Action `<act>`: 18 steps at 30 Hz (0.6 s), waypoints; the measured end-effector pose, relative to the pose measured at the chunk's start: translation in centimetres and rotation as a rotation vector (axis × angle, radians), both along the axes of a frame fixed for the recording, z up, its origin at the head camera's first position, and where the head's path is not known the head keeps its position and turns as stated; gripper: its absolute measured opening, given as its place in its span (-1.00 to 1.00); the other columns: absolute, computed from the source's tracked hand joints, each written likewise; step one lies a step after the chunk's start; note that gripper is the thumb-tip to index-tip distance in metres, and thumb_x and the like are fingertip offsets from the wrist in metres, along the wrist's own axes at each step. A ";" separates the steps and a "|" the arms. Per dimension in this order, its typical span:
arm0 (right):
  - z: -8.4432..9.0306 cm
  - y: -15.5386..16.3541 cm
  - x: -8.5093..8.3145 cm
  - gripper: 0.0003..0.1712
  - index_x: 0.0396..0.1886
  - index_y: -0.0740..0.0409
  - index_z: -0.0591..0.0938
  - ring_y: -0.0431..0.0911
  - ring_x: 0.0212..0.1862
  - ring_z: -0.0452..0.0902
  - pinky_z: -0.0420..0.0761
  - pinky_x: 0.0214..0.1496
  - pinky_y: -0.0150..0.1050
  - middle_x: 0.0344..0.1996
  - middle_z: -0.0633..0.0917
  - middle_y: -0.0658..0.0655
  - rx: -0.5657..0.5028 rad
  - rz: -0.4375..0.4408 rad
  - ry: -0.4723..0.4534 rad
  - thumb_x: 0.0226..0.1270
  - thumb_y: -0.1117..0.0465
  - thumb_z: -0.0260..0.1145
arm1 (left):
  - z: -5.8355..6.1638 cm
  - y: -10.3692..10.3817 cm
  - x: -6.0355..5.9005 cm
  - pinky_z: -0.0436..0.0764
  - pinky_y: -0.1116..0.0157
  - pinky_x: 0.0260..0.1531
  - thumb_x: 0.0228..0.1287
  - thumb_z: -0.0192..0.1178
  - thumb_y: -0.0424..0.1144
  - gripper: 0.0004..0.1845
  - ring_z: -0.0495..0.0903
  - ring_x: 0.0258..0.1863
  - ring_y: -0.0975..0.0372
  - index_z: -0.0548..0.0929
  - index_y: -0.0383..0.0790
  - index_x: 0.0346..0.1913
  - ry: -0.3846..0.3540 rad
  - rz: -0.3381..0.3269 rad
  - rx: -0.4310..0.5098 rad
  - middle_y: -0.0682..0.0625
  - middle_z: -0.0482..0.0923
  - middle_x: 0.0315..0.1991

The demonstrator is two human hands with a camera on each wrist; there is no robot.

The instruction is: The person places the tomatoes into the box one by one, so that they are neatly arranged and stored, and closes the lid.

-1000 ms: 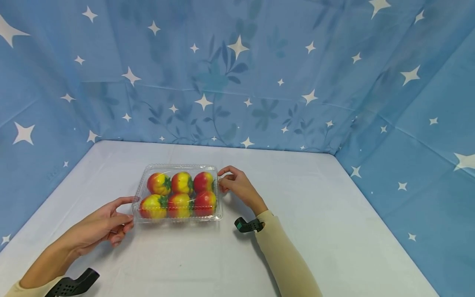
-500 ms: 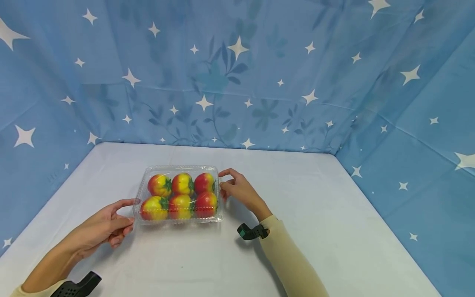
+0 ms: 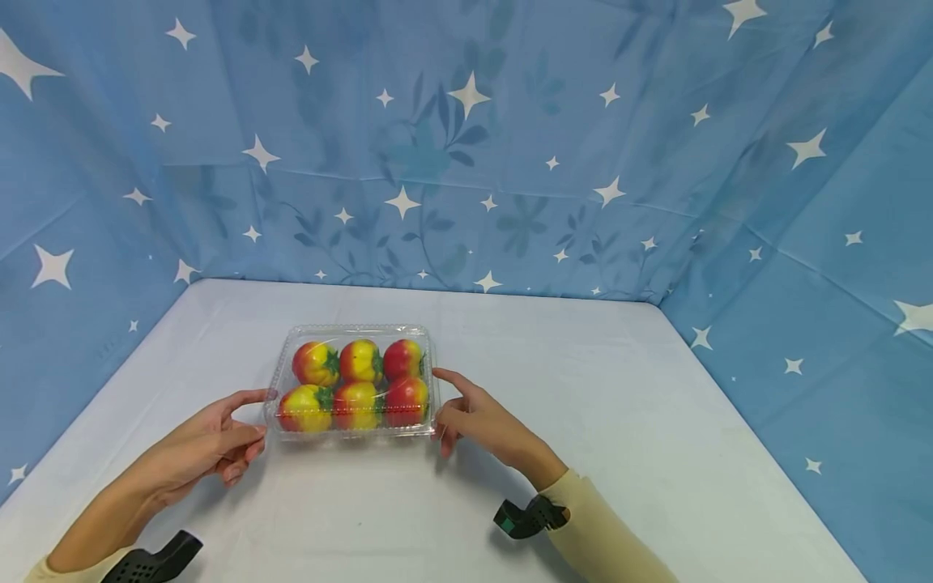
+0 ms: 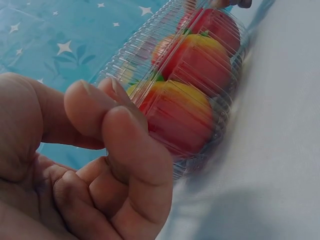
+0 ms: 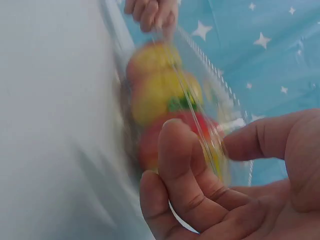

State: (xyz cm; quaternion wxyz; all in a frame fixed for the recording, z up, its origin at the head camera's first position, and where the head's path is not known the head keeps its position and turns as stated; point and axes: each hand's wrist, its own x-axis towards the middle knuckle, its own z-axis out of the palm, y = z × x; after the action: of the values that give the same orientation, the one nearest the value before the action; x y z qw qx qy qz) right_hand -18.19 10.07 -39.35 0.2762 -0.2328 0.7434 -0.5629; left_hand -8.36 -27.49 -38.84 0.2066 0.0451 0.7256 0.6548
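Note:
A clear plastic clamshell box (image 3: 353,380) with its lid down holds several red-and-yellow fruits and lies on the white table (image 3: 598,389). My left hand (image 3: 251,421) is at its front left corner, thumb by the rim and curled fingers below. In the left wrist view the left hand (image 4: 120,110) pinches the edge of the box (image 4: 200,75). My right hand (image 3: 440,405) is at the front right corner, its forefinger straight along the box's side. The blurred right wrist view has the right hand (image 5: 210,145) spread beside the box (image 5: 170,100), thumb toward the lid.
Blue cloth with white stars (image 3: 466,162) walls the table at the back and on both sides. Black wrist mounts (image 3: 521,518) (image 3: 156,559) sit on both forearms. Bare table surface stretches to the right of the box and in front of it.
My right hand has slid from the box's back right corner toward me to its front right corner. The left hand and the box have barely moved.

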 end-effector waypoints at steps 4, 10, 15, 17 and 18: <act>0.0 -0.3 1.1 -0.20 0.56 -0.13 0.06 -0.03 -0.58 0.61 0.70 -0.19 -0.13 -0.49 0.67 0.21 -0.058 -0.024 -0.110 0.39 0.29 0.11 | 0.0 0.1 0.0 0.55 0.31 -0.65 0.52 -0.04 -0.26 -0.27 0.34 -0.68 0.28 -0.25 -0.43 0.46 0.000 0.004 -0.009 0.01 0.47 -0.52; 0.0 -0.6 1.8 -0.19 0.54 -0.16 0.10 -0.08 -0.71 0.50 0.69 -0.43 -0.17 -0.62 0.62 0.18 -0.127 -0.092 -0.227 0.37 0.36 0.11 | 0.0 0.3 0.2 0.56 0.29 -0.63 0.52 -0.04 -0.26 -0.26 0.36 -0.68 0.29 -0.26 -0.43 0.47 -0.008 0.000 -0.007 0.01 0.47 -0.52; -0.1 -0.9 2.1 -0.20 0.54 -0.15 0.11 -0.10 -0.72 0.48 0.68 -0.48 -0.24 -0.64 0.60 0.16 -0.152 -0.129 -0.233 0.38 0.36 0.11 | 0.2 0.2 0.2 0.57 0.29 -0.63 0.52 -0.04 -0.26 -0.27 0.37 -0.68 0.28 -0.24 -0.42 0.47 -0.001 -0.001 -0.014 0.01 0.47 -0.52; -0.1 -1.1 2.2 -0.20 0.54 -0.15 0.13 -0.11 -0.72 0.47 0.67 -0.49 -0.26 -0.65 0.60 0.16 -0.160 -0.148 -0.239 0.38 0.37 0.12 | 0.3 0.1 0.2 0.57 0.29 -0.63 0.52 -0.04 -0.26 -0.26 0.37 -0.68 0.28 -0.25 -0.43 0.47 -0.002 0.000 -0.014 0.01 0.47 -0.52; -0.1 -1.2 2.3 -0.20 0.54 -0.15 0.15 -0.11 -0.72 0.47 0.67 -0.50 -0.27 -0.65 0.60 0.16 -0.166 -0.157 -0.242 0.37 0.37 0.13 | 0.3 0.0 0.2 0.57 0.29 -0.63 0.52 -0.04 -0.26 -0.26 0.38 -0.68 0.28 -0.25 -0.43 0.47 -0.002 -0.001 -0.014 0.01 0.47 -0.52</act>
State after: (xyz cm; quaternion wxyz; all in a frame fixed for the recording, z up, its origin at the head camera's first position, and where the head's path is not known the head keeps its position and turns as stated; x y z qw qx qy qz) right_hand -15.90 8.90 -39.48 0.2988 -0.1265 0.6717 -0.6660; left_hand -8.15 -27.44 -38.56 0.2078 0.0432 0.7298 0.6498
